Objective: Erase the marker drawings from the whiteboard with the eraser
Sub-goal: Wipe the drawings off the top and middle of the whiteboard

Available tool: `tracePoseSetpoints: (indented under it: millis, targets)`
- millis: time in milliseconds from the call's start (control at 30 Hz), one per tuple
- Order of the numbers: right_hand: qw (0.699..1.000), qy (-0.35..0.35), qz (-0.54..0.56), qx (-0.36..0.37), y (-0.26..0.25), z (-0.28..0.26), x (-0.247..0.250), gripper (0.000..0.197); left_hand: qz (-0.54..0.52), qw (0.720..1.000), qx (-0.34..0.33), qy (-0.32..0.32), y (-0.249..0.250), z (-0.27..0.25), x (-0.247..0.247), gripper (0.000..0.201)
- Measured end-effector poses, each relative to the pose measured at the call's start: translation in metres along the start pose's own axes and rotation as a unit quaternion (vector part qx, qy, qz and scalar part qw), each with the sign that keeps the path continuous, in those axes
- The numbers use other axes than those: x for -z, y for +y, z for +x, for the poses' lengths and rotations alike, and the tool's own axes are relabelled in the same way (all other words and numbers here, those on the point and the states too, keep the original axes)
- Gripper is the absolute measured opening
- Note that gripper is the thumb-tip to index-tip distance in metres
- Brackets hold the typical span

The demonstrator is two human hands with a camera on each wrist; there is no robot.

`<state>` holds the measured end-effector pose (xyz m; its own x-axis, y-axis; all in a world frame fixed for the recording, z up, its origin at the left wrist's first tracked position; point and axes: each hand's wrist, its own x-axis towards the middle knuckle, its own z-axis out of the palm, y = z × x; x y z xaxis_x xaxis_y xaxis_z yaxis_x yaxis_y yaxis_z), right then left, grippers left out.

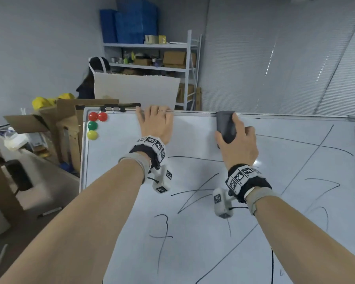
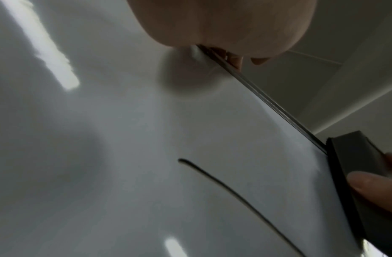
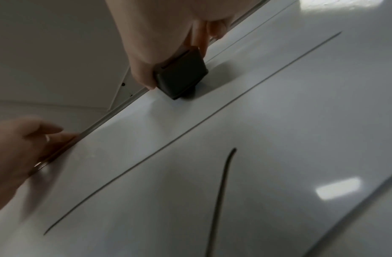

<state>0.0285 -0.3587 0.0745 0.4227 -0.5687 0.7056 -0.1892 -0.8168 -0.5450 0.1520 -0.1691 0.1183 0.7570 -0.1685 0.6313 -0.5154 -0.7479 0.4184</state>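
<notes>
A large whiteboard (image 1: 193, 128) fills the head view, its lower and right parts crossed by several black marker lines (image 1: 195, 158). My right hand (image 1: 237, 140) grips a dark grey eraser (image 1: 225, 128) and holds it flat on the board right at the top edge. In the right wrist view the eraser (image 3: 181, 76) sits just under the frame, thumb on one side and fingers on the other. My left hand (image 1: 155, 121) lies on the board at the top, its fingers curled over the top frame (image 1: 285, 115). In the left wrist view the fingertips (image 2: 234, 59) hook over the rim, and the eraser (image 2: 353, 156) shows at the right.
Two red, one green and one yellow magnet (image 1: 93, 125) sit in the board's top left corner, beside a black clip (image 1: 119, 108) on the frame. Cardboard boxes (image 1: 66, 119) stand left of the board. Behind it are a white panel (image 1: 135, 91) and a metal shelf (image 1: 152, 46) with boxes.
</notes>
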Motion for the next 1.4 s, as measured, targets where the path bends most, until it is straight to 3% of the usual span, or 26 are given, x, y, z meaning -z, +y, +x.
tracePoseSetpoints:
  millis: [100, 233, 367, 433, 566, 700, 800, 933, 1066, 1133, 1233, 1400]
  targets:
    - [0.999, -0.025, 0.014, 0.034, -0.014, -0.01, -0.008, 0.067, -0.013, 1.0, 0.006, 0.008, -0.003, -0.001, -0.002, 0.035]
    - [0.983, -0.111, -0.006, 0.145, -0.047, -0.032, -0.028, 0.068, -0.02, 1.0, -0.002, -0.001, -0.011, 0.002, -0.002, 0.038]
    - [0.983, -0.106, -0.02, 0.145, -0.048, -0.035, -0.031, 0.067, -0.021, 1.0, -0.004, -0.003, -0.014, 0.004, 0.0, 0.038]
    - [0.99, -0.079, -0.039, 0.108, -0.028, -0.029, -0.023, 0.068, -0.016, 1.0, 0.006, -0.016, -0.009, 0.006, 0.001, 0.04]
    - [0.995, -0.003, -0.052, -0.083, 0.033, -0.014, 0.006, 0.071, 0.017, 0.999, 0.036, -0.011, -0.003, 0.008, -0.003, 0.045]
    - [0.99, 0.02, -0.082, -0.117, 0.059, -0.007, 0.024, 0.073, 0.045, 0.998, 0.044, 0.027, 0.007, 0.003, -0.008, 0.044]
    - [0.995, -0.003, -0.055, -0.077, 0.037, -0.008, 0.018, 0.069, 0.035, 0.997, 0.057, 0.036, 0.013, 0.002, -0.008, 0.045]
    - [0.991, -0.091, -0.032, 0.09, -0.014, -0.018, -0.001, 0.068, 0.021, 0.996, 0.061, 0.065, 0.004, 0.001, -0.007, 0.039]
    - [0.987, -0.09, -0.045, 0.126, -0.023, -0.017, -0.005, 0.064, 0.021, 0.993, 0.074, 0.087, -0.004, 0.002, -0.003, 0.039]
    - [0.99, -0.074, -0.052, 0.111, -0.004, -0.011, 0.003, 0.065, 0.013, 0.992, 0.098, 0.075, 0.003, 0.003, -0.003, 0.044]
    - [0.997, -0.05, -0.053, 0.026, 0.047, 0.003, 0.026, 0.069, 0.005, 0.99, 0.134, 0.044, 0.032, 0.008, -0.009, 0.048]
    - [0.994, -0.023, -0.073, -0.075, 0.127, 0.022, 0.071, 0.07, 0.026, 0.997, 0.028, -0.06, 0.118, 0.001, -0.046, 0.055]
